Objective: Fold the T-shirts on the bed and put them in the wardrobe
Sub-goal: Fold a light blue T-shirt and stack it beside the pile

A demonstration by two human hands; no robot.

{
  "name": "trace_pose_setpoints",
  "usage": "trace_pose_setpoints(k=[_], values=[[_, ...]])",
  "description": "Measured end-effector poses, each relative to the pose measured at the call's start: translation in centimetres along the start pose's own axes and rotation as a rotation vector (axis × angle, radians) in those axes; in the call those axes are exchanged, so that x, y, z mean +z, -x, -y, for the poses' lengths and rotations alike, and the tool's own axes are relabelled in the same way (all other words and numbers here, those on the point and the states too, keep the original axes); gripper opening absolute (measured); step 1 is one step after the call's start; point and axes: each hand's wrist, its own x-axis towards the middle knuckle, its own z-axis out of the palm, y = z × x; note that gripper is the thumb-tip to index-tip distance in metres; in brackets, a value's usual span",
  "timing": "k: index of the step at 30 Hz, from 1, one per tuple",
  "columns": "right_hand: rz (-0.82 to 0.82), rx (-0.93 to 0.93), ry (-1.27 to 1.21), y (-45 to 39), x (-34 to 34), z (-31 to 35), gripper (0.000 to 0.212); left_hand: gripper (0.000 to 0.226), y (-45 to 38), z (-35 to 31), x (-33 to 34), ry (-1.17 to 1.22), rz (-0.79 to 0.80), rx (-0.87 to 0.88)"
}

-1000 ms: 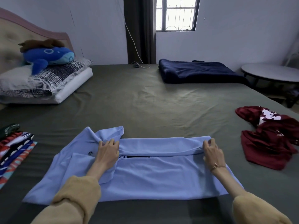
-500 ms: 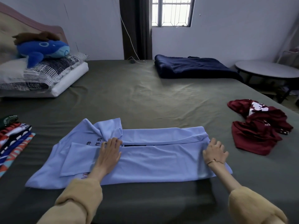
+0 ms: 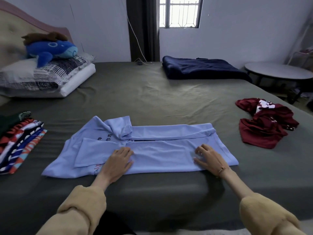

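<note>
Light blue T-shirt (image 3: 152, 150) lies flat near the front edge of the bed (image 3: 152, 92), partly folded: far long side turned over toward the middle, one sleeve doubled back on top, the left end not yet squared.

Around the T-shirt: stack of folded patterned shirts (image 3: 18, 141) to its left, apart from it. Crumpled dark red shirt (image 3: 264, 126) to its right, a gap of bare sheet between. Well beyond it, a folded navy blanket (image 3: 203, 67) at the far side, and pillows (image 3: 45, 77) with a blue plush whale (image 3: 50, 50) at far left. Round table (image 3: 277, 73) off the bed, far right.

Left hand (image 3: 118, 161) palm down on the T-shirt, left of its middle, fingers together and flat, gripping nothing. Right hand (image 3: 210, 158) palm down near the right end, fingers slightly spread, pressing cloth; bracelet at the wrist.

Nothing lies on the T-shirt but the hands. Wide bare sheet beyond it; a narrow strip between it and the front edge.
</note>
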Motion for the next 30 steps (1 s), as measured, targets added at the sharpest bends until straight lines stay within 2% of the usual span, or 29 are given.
trace_pose_setpoints(k=[2,5,6,8,9,12,15,17,19,20,21,23,25,26,28,30], values=[[0.048,-0.023,0.046,0.7,0.2,0.1,0.044,0.014,0.6,-0.5,-0.5,0.057,-0.007,-0.005],[0.107,-0.039,0.142,0.6,0.4,0.7,0.024,0.011,1.2,-0.1,-0.1,0.101,0.089,-0.052],[0.115,-0.042,0.16,0.4,0.4,0.9,0.021,0.013,1.2,0.0,-0.1,0.122,0.09,-0.046],[0.158,-0.044,0.212,0.0,0.2,1.1,0.027,0.03,0.8,0.1,0.0,0.064,0.096,0.03],[0.182,-0.043,0.221,-0.1,0.1,1.1,0.029,0.031,0.7,0.2,-0.3,0.002,0.107,0.024],[0.214,-0.028,0.196,-0.1,-0.3,0.9,0.023,0.009,0.4,0.2,-0.4,0.032,0.204,-0.004],[0.212,-0.024,0.172,0.1,-0.8,0.8,0.025,0.018,0.8,0.1,-0.9,0.06,0.193,0.001],[0.192,-0.044,0.157,0.6,-0.9,0.6,0.026,0.022,1.5,0.7,-1.0,0.011,0.27,0.056],[0.167,-0.071,0.123,0.9,-1.0,0.4,0.023,0.021,1.9,1.3,-0.8,0.026,0.296,0.03],[0.171,-0.08,0.123,1.0,-0.9,0.3,0.022,0.017,2.0,1.5,-1.0,0.026,0.333,-0.007],[0.184,-0.086,0.144,0.9,-0.8,0.4,0.022,0.014,1.9,1.6,-1.0,0.031,0.279,0.017],[0.215,-0.092,0.209,0.6,-0.6,0.5,0.022,0.026,1.7,1.6,-1.0,-0.056,0.26,0.053],[0.231,-0.086,0.236,0.3,-0.6,0.5,0.022,0.013,1.5,1.4,-1.1,-0.058,0.324,0.004],[0.242,-0.082,0.239,0.3,-0.7,0.4,0.022,0.016,1.6,1.4,-1.2,-0.076,0.38,-0.009],[0.271,-0.084,0.244,0.3,-1.0,0.2,0.025,0.024,1.4,1.7,-1.0,-0.108,0.321,0.033],[0.297,-0.084,0.242,0.3,-1.4,0.1,0.027,0.025,1.2,1.5,-1.4,-0.151,0.386,0.048]])
